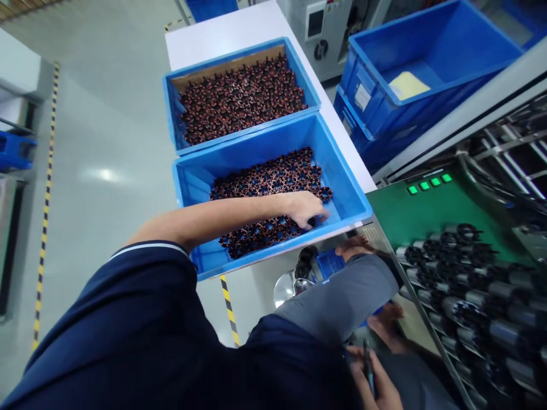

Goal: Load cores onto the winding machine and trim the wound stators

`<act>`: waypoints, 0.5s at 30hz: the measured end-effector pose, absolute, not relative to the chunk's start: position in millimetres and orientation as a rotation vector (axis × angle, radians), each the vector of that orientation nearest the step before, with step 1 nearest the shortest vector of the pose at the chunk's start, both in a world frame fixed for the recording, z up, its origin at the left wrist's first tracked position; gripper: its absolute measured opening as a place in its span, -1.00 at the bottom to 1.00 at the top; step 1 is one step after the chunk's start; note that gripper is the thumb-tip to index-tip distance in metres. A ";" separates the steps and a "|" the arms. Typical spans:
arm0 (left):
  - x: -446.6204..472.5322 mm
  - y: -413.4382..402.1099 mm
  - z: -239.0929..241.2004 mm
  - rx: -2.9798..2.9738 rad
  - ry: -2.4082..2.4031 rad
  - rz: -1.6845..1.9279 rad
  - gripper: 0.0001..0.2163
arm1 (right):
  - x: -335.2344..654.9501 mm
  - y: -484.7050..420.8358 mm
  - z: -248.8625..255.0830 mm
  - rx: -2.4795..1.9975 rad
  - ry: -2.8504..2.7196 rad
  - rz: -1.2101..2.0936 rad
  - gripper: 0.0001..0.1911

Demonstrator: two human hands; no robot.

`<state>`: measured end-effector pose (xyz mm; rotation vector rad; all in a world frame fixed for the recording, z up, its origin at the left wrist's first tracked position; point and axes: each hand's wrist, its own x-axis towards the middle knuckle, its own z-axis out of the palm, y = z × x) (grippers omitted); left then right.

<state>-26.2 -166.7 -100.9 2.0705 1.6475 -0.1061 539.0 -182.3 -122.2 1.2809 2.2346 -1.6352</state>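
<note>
My left hand (306, 208) reaches into the front blue bin (342, 193), near its right end. Its fingers curl down around a dark wound stator (312, 222), mostly hidden by the fingers. Rows of ring-shaped stators (273, 179) with copper windings lie beside and under my forearm in this bin. Low in the view, close to my lap, my right hand (382, 387) is closed around a slim tool (369, 367) with a grey-blue handle and a dark end; its exact kind does not show.
Behind stands another blue bin (170, 111) full of wound stators, on the same white table (222, 31). To the right, metal cylinders (470, 307) crowd a green surface (393, 213). Stacked blue crates (371, 85) stand at the upper right. A metal stool (282, 289) is under the table edge.
</note>
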 end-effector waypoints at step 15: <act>-30.7 -166.2 -56.2 1.810 1.918 0.366 -0.67 | 577.4 -219.1 -155.6 1.441 2.116 -1.889 -0.18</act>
